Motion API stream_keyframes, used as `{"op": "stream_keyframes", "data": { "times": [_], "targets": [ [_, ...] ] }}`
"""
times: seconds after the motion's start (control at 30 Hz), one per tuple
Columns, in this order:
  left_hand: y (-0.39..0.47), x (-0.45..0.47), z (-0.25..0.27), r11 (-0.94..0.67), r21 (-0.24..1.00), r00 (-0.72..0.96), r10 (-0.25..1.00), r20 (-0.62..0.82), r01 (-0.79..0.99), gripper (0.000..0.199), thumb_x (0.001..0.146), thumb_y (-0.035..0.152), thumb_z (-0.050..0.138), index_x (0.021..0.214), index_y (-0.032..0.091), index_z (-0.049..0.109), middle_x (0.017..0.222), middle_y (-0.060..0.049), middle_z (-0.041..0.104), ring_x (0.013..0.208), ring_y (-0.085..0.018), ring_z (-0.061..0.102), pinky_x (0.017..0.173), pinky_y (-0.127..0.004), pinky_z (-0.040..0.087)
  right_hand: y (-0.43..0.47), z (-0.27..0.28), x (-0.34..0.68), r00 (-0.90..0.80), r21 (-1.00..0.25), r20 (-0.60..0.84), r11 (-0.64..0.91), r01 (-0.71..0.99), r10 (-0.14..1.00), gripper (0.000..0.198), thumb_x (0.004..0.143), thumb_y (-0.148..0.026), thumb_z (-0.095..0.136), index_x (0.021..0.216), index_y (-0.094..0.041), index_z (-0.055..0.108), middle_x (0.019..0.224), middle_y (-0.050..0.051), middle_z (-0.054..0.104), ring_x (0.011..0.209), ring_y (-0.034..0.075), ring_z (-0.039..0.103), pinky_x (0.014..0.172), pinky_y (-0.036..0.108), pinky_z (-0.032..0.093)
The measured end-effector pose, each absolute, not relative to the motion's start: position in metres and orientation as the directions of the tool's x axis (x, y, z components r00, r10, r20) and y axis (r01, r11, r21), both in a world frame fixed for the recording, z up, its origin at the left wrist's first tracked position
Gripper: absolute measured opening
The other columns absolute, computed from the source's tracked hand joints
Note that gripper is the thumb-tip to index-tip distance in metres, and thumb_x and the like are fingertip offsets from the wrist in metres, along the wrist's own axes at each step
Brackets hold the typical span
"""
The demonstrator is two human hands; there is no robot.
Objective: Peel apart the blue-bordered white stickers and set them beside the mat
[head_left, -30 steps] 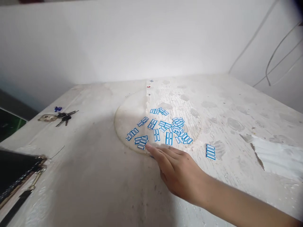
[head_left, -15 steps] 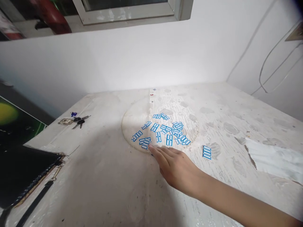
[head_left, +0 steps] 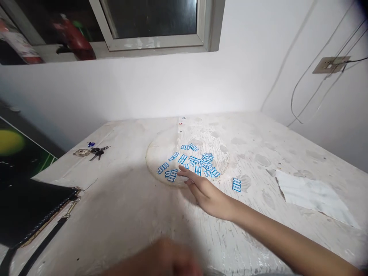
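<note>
Small flat white pieces with blue outlines [head_left: 197, 171] lie in a loose scatter on the pale table [head_left: 120, 214], some overlapping. Over the near edge of this scatter is my right hand [head_left: 205, 193], its fingers stretched out to the left and partly hiding pieces under them. The fingertips are close to a small overlapping cluster [head_left: 171, 175]; whether they touch it I cannot tell. One piece [head_left: 236, 184] lies apart, to the right of the hand. Low in the view, my left hand [head_left: 163, 257] is smeared by motion, and its fingers cannot be made out.
On the left lie keys [head_left: 97, 152], a small blue object [head_left: 91, 144] and a black case [head_left: 31, 211] with a strap. A white cloth or paper [head_left: 310, 195] lies at right. Behind are the wall, a window [head_left: 152, 19], a red bottle [head_left: 76, 38] and a socket with cables [head_left: 330, 65].
My left hand has come into view at the bottom. My right hand has lifted slightly from the near pieces, its fingers now more spread. The camera has tilted up, showing more window.
</note>
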State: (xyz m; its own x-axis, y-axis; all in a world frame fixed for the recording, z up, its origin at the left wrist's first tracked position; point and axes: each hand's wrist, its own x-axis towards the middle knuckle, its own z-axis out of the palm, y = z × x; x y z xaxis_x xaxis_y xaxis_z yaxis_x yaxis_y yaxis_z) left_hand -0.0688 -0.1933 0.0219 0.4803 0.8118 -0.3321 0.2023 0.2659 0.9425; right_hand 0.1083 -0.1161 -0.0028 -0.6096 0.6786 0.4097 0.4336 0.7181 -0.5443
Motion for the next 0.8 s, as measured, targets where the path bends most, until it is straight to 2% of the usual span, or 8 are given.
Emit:
{"op": "stream_keyframes", "data": {
  "times": [0.1, 0.13, 0.2, 0.3, 0.47, 0.57, 0.7, 0.8],
  "targets": [
    [-0.163, -0.059, 0.023, 0.18, 0.969, 0.349, 0.909, -0.229, 0.167, 0.028, 0.087, 0.036, 0.052, 0.072, 0.013, 0.06, 0.066, 0.001, 0.056, 0.065, -0.012, 0.054, 0.065, -0.025, 0.045, -0.114, -0.005, 0.107, -0.581, -0.632, 0.374, 0.657, 0.41, 0.723, 0.042, 0.098, -0.023, 0.019, 0.132, -0.009, 0.041, 0.144, 0.016, 0.031, 0.135, 0.018, 0.025, 0.108, 0.038, 0.032],
    [-0.151, -0.054, 0.021, 0.15, 0.98, 0.293, 0.938, -0.183, 0.131, 0.029, 0.085, 0.038, 0.053, 0.07, 0.014, 0.06, 0.068, 0.0, 0.057, 0.066, -0.013, 0.055, 0.064, -0.024, 0.044, -0.112, -0.007, 0.107, -0.581, -0.615, 0.384, 0.668, 0.42, 0.718, 0.043, 0.098, -0.024, 0.02, 0.133, -0.008, 0.039, 0.145, 0.017, 0.028, 0.136, 0.019, 0.022, 0.109, 0.039, 0.03],
    [-0.129, -0.044, 0.016, 0.143, 0.987, 0.279, 0.947, -0.157, 0.07, 0.031, 0.083, 0.045, 0.053, 0.078, 0.015, 0.061, 0.074, -0.002, 0.06, 0.07, -0.016, 0.058, 0.064, -0.027, 0.046, -0.107, -0.012, 0.107, -0.582, -0.567, 0.399, 0.689, 0.452, 0.709, 0.045, 0.097, -0.023, 0.022, 0.137, -0.007, 0.034, 0.147, 0.018, 0.021, 0.138, 0.02, 0.016, 0.111, 0.042, 0.026],
    [-0.112, -0.033, 0.005, 0.18, 0.983, 0.316, 0.935, -0.158, -0.044, 0.039, 0.082, 0.051, 0.05, 0.084, 0.013, 0.06, 0.073, -0.005, 0.063, 0.073, -0.021, 0.062, 0.068, -0.032, 0.049, -0.102, -0.019, 0.107, -0.581, -0.495, 0.399, 0.7, 0.515, 0.709, 0.047, 0.096, -0.02, 0.024, 0.14, -0.005, 0.03, 0.148, 0.019, 0.019, 0.138, 0.023, 0.013, 0.11, 0.046, 0.024],
    [-0.112, -0.037, -0.013, 0.243, 0.947, 0.324, 0.931, -0.167, -0.209, 0.024, 0.082, 0.036, 0.056, 0.093, 0.015, 0.062, 0.092, -0.008, 0.066, 0.097, -0.023, 0.06, 0.082, -0.032, 0.045, -0.099, -0.03, 0.103, -0.612, -0.381, 0.384, 0.723, 0.576, 0.691, 0.054, 0.089, -0.011, 0.036, 0.14, 0.0, 0.026, 0.148, 0.021, 0.015, 0.138, 0.029, 0.009, 0.11, 0.052, 0.02],
    [-0.113, -0.041, -0.018, 0.275, 0.925, 0.309, 0.932, -0.19, -0.262, 0.023, 0.076, 0.029, 0.06, 0.097, 0.018, 0.063, 0.104, -0.009, 0.065, 0.106, -0.024, 0.056, 0.084, -0.033, 0.045, -0.099, -0.033, 0.099, -0.605, -0.289, 0.383, 0.713, 0.639, 0.698, 0.057, 0.086, -0.006, 0.036, 0.142, -0.001, 0.022, 0.149, 0.019, 0.011, 0.138, 0.032, 0.006, 0.109, 0.057, 0.016],
    [-0.113, -0.04, -0.024, 0.287, 0.913, 0.237, 0.946, -0.222, -0.292, 0.019, 0.071, 0.02, 0.059, 0.089, 0.018, 0.065, 0.097, -0.007, 0.067, 0.103, -0.023, 0.056, 0.081, -0.03, 0.046, -0.1, -0.035, 0.097, -0.629, -0.067, 0.391, 0.703, 0.708, 0.672, 0.055, 0.089, -0.009, 0.034, 0.142, -0.003, 0.022, 0.15, 0.014, 0.007, 0.138, 0.032, 0.005, 0.109, 0.058, 0.014],
    [-0.112, -0.036, -0.03, 0.285, 0.911, 0.155, 0.956, -0.248, -0.297, 0.022, 0.07, 0.014, 0.056, 0.089, 0.019, 0.065, 0.086, -0.003, 0.067, 0.091, -0.018, 0.058, 0.07, -0.023, 0.045, -0.106, -0.035, 0.094, -0.647, -0.043, 0.377, 0.71, 0.703, 0.663, 0.053, 0.092, -0.018, 0.033, 0.142, -0.003, 0.021, 0.151, 0.013, 0.005, 0.139, 0.03, 0.003, 0.11, 0.057, 0.01]
  ]
}}
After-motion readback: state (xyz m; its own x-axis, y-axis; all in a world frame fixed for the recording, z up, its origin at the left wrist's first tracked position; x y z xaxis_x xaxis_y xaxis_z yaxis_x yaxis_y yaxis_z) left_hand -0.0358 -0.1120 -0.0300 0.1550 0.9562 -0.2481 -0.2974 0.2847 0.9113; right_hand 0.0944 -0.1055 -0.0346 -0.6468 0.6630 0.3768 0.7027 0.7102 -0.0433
